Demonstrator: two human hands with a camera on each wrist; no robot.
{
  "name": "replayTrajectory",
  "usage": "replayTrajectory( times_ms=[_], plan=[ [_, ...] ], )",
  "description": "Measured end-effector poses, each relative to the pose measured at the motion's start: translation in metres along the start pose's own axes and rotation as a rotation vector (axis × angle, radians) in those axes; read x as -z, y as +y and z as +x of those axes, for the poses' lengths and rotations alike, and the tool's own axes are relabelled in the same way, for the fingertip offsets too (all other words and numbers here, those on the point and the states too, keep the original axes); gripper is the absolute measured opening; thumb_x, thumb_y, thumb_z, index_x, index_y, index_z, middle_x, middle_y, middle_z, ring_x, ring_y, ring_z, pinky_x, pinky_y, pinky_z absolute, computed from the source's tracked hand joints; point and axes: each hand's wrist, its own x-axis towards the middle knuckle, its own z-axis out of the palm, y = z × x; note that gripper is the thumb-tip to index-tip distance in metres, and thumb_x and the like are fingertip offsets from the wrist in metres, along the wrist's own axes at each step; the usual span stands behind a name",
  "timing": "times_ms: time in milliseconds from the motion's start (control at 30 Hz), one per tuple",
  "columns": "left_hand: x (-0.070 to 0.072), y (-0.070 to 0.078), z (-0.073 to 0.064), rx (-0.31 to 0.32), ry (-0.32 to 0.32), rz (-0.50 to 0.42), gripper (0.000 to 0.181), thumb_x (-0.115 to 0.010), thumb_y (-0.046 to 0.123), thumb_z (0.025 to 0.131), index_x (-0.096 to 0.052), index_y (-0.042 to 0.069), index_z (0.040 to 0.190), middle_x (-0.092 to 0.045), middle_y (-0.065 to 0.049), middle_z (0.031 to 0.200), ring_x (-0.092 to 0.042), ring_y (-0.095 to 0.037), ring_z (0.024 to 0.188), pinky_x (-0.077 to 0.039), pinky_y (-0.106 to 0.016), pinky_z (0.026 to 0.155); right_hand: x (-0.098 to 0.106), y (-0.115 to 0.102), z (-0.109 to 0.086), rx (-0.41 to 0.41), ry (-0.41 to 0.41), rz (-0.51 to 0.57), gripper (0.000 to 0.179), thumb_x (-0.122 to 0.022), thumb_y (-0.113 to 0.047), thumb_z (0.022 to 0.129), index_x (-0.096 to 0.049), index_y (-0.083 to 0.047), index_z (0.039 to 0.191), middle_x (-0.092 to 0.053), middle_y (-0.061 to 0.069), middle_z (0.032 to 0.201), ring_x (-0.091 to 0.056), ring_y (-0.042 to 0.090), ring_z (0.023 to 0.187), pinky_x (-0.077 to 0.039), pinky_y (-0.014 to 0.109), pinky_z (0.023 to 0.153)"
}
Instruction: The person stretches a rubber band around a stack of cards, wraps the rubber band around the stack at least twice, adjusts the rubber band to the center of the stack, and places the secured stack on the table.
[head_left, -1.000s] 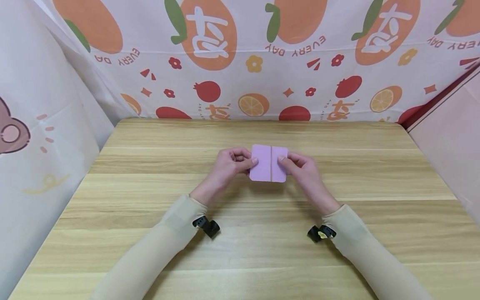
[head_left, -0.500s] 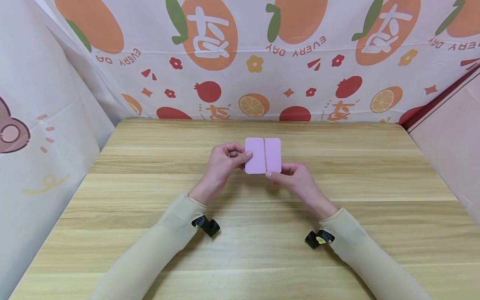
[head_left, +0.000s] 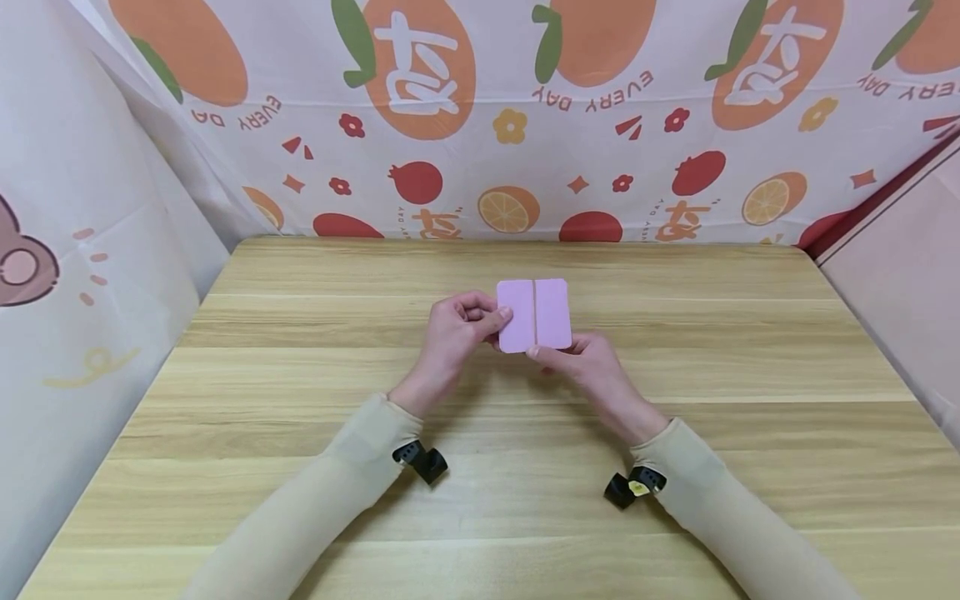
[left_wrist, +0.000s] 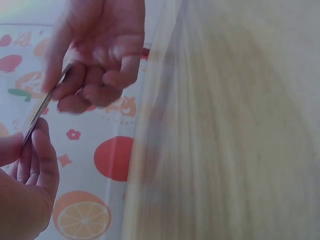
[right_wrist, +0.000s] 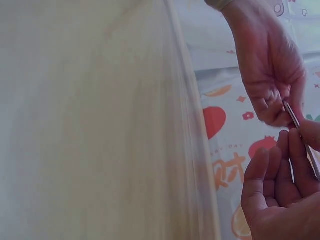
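A thin pink square card (head_left: 553, 317) with rounded corners is held up over the table, a narrow brown band running down its middle. My left hand (head_left: 453, 333) pinches its left edge, thumb on the front face and fingers behind. With the thumb near the lower end of the band, my right hand (head_left: 596, 371) grips the card's bottom edge. From the left wrist, the card (left_wrist: 40, 112) shows edge-on as a thin strip between both hands. The right wrist view has its edge too, between thumb and fingers of the right hand (right_wrist: 280, 200).
The wooden table (head_left: 300, 417) spreads out beneath both arms. Behind it hangs a fruit-print curtain (head_left: 480, 158), with a white cloth (head_left: 97, 208) at the left and a pale panel (head_left: 907, 283) on the right. Each wrist wears a small black camera (head_left: 423, 462).
My right hand has shifted from the card's right edge down to its bottom edge. The card rose leftward, then came back slightly right and down; my left hand keeps its pinch.
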Motion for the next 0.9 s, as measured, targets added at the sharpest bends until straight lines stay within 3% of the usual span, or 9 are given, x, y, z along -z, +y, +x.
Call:
replayTrajectory(
  times_ms=[267,467,600,767,900],
  plan=[
    [0.003,-0.001,0.002,0.031,-0.034,0.0,0.011,-0.071,0.001,0.088,-0.062,0.0,0.082,-0.063,-0.005,0.068,-0.057,-0.014,0.057,-0.053,-0.032,0.059,0.0,0.0,-0.001,-0.03,-0.027,0.013,0.02,-0.075,-0.021,0.087,-0.074,-0.002,0.095,-0.067,0.015,0.085,-0.059,0.02,0.081,-0.048,0.034,0.077],
    [0.011,0.001,0.008,0.063,-0.092,0.013,0.01,-0.07,0.004,0.09,-0.064,-0.002,0.086,-0.067,-0.007,0.073,-0.06,-0.014,0.061,-0.053,-0.029,0.06,0.008,-0.004,0.002,-0.028,-0.066,-0.016,0.042,-0.073,-0.024,0.089,-0.064,0.001,0.121,-0.066,0.016,0.11,-0.061,0.029,0.097,-0.053,0.037,0.083],
    [0.015,0.001,0.012,0.094,-0.1,0.01,0.01,-0.071,0.005,0.09,-0.064,-0.001,0.085,-0.067,-0.006,0.073,-0.06,-0.014,0.061,-0.053,-0.029,0.06,0.018,-0.01,0.007,0.109,-0.045,-0.115,0.058,-0.077,-0.022,0.087,-0.053,-0.008,0.137,-0.061,0.009,0.124,-0.059,0.025,0.107,-0.052,0.04,0.088],
    [0.017,0.0,0.014,0.132,-0.098,-0.021,0.011,-0.071,0.004,0.089,-0.063,0.0,0.083,-0.066,-0.005,0.071,-0.058,-0.014,0.059,-0.052,-0.027,0.057,0.027,-0.019,0.009,0.37,-0.048,-0.436,0.081,-0.085,-0.021,0.079,-0.039,-0.019,0.146,-0.048,-0.001,0.138,-0.051,0.022,0.114,-0.051,0.044,0.088],
    [0.018,0.001,0.015,0.143,-0.106,-0.03,0.012,-0.07,0.005,0.09,-0.062,0.0,0.083,-0.065,-0.004,0.07,-0.058,-0.014,0.058,-0.052,-0.027,0.057,0.031,-0.022,0.011,0.496,-0.066,-0.627,0.095,-0.088,-0.019,0.075,-0.03,-0.02,0.15,-0.04,-0.002,0.143,-0.049,0.022,0.116,-0.051,0.04,0.086]
  ],
)
